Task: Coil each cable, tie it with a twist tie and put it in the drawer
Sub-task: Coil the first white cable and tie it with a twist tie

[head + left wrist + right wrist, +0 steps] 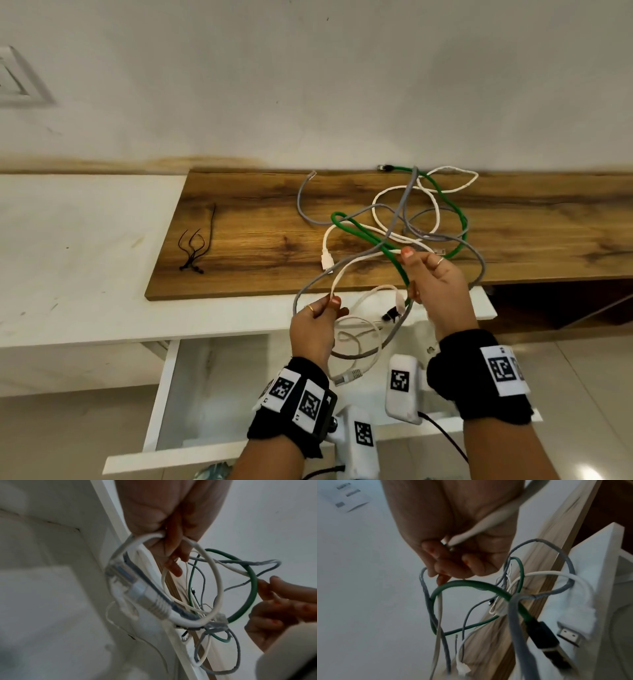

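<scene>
Wooden board (239,212) under tangled green, grey, white cables (424,212) and black twist ties (195,250).

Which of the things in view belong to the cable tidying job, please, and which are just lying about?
Part of the job:
- white cable, held in the left hand and right hand
- green cable
- grey cable
- twist ties
- open drawer

Just there:
- wooden board
- wall switch plate

no readable text, brand or number anywhere; only black-and-white square marker patterns on the wrist bands (503,370) and white camera housings (401,388).
</scene>
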### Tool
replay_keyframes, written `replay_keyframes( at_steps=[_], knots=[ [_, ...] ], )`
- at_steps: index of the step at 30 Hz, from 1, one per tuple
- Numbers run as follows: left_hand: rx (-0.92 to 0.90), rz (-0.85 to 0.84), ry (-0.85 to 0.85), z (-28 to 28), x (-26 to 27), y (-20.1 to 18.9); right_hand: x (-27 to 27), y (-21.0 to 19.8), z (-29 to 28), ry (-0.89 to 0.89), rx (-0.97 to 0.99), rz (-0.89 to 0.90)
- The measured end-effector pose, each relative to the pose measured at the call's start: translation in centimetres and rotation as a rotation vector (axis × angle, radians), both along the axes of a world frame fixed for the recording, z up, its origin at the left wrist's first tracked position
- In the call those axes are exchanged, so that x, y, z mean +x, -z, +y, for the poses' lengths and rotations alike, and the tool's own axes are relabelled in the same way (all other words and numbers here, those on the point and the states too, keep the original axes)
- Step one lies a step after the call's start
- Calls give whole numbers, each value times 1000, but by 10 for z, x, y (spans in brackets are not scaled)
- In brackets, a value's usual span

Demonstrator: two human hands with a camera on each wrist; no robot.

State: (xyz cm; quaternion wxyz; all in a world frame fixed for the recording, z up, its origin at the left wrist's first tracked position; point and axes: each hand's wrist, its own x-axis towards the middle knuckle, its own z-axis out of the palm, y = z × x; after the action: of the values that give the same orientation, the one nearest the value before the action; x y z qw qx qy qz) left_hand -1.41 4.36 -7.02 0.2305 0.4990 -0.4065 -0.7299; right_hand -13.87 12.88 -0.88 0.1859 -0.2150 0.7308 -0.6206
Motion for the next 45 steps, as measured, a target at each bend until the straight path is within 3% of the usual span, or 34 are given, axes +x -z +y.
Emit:
replay_keyframes(
  at_steps=[4,7,11,13,15,17,19,22,26,31,35,38,41,45],
  knots=[
    [13,23,63,0,-1,-7,4,0,-4,-76,104,167],
    [-36,56,180,3,1,-18,6,1,-6,-189,124,184],
    [-98,201,191,8,1,-26,18,0,-11,-262,141,319],
    [-178,196,144,7,-1,-25,21,3,-12,-267,56,259],
    [-258,147,114,5,-2,-23,20,7,-12,-282,-81,76],
    [-294,82,178,3,1,-24,15,11,-8,-313,-197,17],
    [-256,77,315,1,5,-30,10,14,-3,-408,-216,148],
    [-104,173,419,-4,11,-42,6,16,0,-595,-49,356],
    [-132,189,265,-5,10,-50,14,19,-5,-734,119,604],
    [-315,164,185,-7,11,-49,17,26,-3,-765,329,583],
    [-332,142,58,-23,19,-44,-2,10,13,-658,112,236],
    [-275,190,0,-37,30,-46,-18,3,31,-377,9,11],
    [-265,201,-59,-47,42,-47,-29,12,35,-184,119,161],
    [-231,202,-119,-53,48,-41,-12,13,13,-447,438,279]
  ],
)
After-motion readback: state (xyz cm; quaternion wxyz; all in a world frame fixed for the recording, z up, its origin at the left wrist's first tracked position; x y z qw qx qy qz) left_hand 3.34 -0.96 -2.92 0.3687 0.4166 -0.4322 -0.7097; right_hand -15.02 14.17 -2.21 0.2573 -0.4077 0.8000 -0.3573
